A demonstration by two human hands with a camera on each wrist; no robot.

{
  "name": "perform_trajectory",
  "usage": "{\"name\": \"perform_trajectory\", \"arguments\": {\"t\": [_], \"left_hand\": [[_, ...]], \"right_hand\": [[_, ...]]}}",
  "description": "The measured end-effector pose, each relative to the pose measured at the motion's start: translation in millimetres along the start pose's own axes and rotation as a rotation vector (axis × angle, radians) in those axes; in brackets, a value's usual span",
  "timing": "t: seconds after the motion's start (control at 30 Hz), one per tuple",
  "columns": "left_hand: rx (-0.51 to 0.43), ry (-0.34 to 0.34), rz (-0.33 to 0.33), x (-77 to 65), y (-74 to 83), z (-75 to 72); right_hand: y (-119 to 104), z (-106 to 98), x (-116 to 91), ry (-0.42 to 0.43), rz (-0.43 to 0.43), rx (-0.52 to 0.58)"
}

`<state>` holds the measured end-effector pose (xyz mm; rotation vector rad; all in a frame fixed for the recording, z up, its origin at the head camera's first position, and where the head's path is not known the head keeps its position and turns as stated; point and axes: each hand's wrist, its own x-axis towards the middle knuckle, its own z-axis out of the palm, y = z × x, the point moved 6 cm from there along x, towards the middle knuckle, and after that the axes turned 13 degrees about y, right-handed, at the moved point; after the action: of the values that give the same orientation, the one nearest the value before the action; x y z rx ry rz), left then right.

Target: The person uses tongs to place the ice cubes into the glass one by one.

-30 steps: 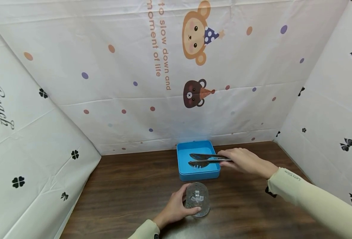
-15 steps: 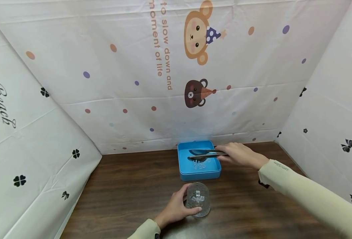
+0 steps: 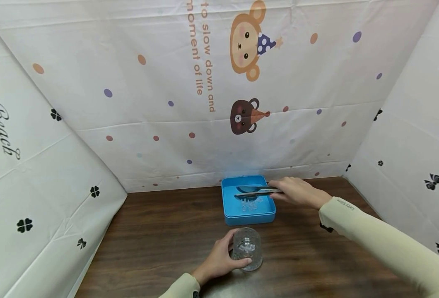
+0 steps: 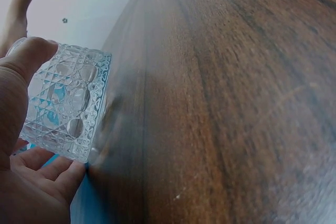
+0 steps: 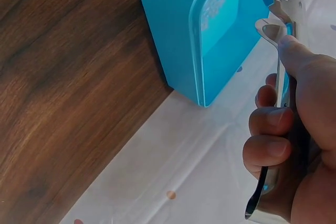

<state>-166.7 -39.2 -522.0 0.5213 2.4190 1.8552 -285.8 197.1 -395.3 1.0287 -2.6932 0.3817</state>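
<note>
My left hand (image 3: 221, 257) holds a clear cut-glass tumbler (image 3: 247, 248) by its side, thumb and fingers around it. Clear, ice-like pieces (image 3: 247, 245) show inside the tumbler. Metal serving tongs (image 5: 286, 77) are gripped in my right hand (image 3: 297, 191), one end spoon-shaped and the other forked. Their tips are over the blue box (image 3: 249, 218), apart from each other. Beneath them, several clear pieces (image 3: 249, 205) lie on the box floor. In the left wrist view, the tumbler (image 4: 65, 100) stands on the table with a diamond pattern on its wall.
The dark wooden table (image 3: 160, 231) meets a white printed cloth wall (image 3: 160, 157) just behind the box. More white cloth hangs on the left (image 3: 55, 198) and right (image 3: 409, 157) sides.
My right hand and the tongs have moved slightly left and farther back over the box. More of the clear pieces in the box show now. The left hand and tumbler stay put.
</note>
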Motion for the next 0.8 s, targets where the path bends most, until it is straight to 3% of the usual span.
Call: {"name": "perform_trajectory", "arguments": {"t": [0.23, 0.47, 0.8], "left_hand": [[0.013, -0.003, -0.026, -0.2, -0.4, -0.9], [-0.019, -0.002, 0.021, -0.8, 3.6, -0.8], [-0.023, 0.001, 0.027, -1.7, 4.9, -1.4]], "right_hand": [[0.5, 4.0, 2.5, -0.018, -0.009, -0.013], [-1.6, 9.7, 9.7, -0.049, -0.051, -0.026], [-5.9, 22.7, 16.2, -0.078, -0.101, 0.018]]}}
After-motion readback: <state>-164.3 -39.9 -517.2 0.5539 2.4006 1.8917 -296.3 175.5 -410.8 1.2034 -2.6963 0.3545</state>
